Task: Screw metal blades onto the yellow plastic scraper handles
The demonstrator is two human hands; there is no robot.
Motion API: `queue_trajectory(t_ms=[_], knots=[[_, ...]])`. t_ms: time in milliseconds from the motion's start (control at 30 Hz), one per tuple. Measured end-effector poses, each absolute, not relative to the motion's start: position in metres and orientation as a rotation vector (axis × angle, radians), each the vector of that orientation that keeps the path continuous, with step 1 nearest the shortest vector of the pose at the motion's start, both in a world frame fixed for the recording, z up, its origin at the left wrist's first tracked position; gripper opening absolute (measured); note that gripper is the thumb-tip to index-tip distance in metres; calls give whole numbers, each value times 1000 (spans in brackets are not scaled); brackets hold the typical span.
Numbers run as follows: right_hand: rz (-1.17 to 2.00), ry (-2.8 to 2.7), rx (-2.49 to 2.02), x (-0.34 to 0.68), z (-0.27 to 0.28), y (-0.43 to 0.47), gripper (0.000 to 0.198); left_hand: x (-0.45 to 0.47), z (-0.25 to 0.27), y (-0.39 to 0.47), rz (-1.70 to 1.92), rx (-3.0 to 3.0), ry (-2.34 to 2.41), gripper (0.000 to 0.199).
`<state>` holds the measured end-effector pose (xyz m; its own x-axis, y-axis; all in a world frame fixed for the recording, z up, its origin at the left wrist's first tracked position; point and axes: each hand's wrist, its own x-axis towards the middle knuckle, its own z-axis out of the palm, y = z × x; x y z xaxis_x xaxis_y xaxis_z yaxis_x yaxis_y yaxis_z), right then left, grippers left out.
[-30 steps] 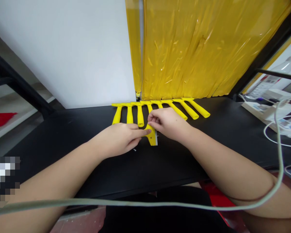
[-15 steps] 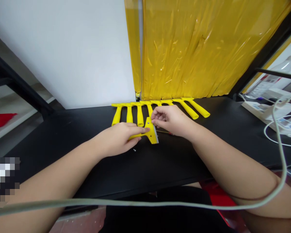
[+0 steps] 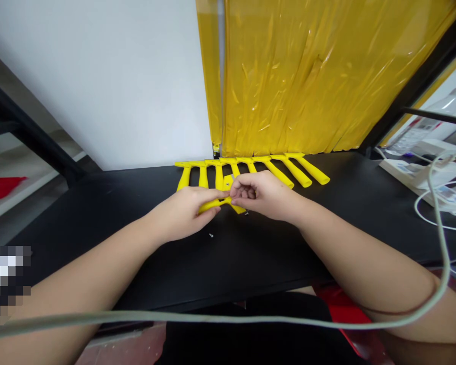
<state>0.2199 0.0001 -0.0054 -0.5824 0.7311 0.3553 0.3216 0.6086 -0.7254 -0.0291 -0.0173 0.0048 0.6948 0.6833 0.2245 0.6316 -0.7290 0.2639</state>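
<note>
My left hand [image 3: 192, 209] is closed around the handle of a yellow scraper [image 3: 238, 208], with the index finger stretched along toward its head. The scraper lies low over the black table, its head pointing right. Over the middle of that head, my right hand [image 3: 260, 195] is in a pinch, fingertips at the scraper's face. Whatever sits between those fingertips is hidden. One small screw [image 3: 211, 235] lies on the table below my left hand. Another small metal piece [image 3: 247, 213], apparently a screw, is by the scraper head's lower corner.
Several yellow scrapers [image 3: 281, 170] line the back edge of the black table [image 3: 175, 274]. Behind them stand a white panel [image 3: 137, 76] and yellow plastic sheeting [image 3: 289, 76]. A pale cable [image 3: 251, 319] crosses in front of me. Power strips [image 3: 421, 182] and a bottle [image 3: 425, 124] are at right.
My right hand has moved left, from the upper screw hole to the middle of the scraper's head. The scraper has shifted slightly up and left. The small piece beside its head now shows.
</note>
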Motion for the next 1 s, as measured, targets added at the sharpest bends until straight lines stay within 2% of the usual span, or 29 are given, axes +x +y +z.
queue_trajectory(t_ms=[233, 467, 733, 800, 933, 1000], knots=[[946, -2061, -791, 221, -8, 8, 14, -29, 4, -18, 542, 2731, 1077, 38], [1244, -1781, -957, 219, -13, 9, 39, -31, 0, -17, 619, 2753, 1091, 40], [1515, -1617, -1010, 214, -14, 8, 37, -30, 0, -17, 583, 2775, 1104, 41], [1462, -1634, -1057, 217, -14, 11, 32, -31, -1, -16, 545, 2786, 1106, 42], [927, -2024, -1255, 232, -4, 14, 10, -34, -1, -14, 506, 2837, 1123, 42], [809, -2286, -1331, 239, 4, 12, 4, -36, -1, -13, 535, 2857, 1162, 42]])
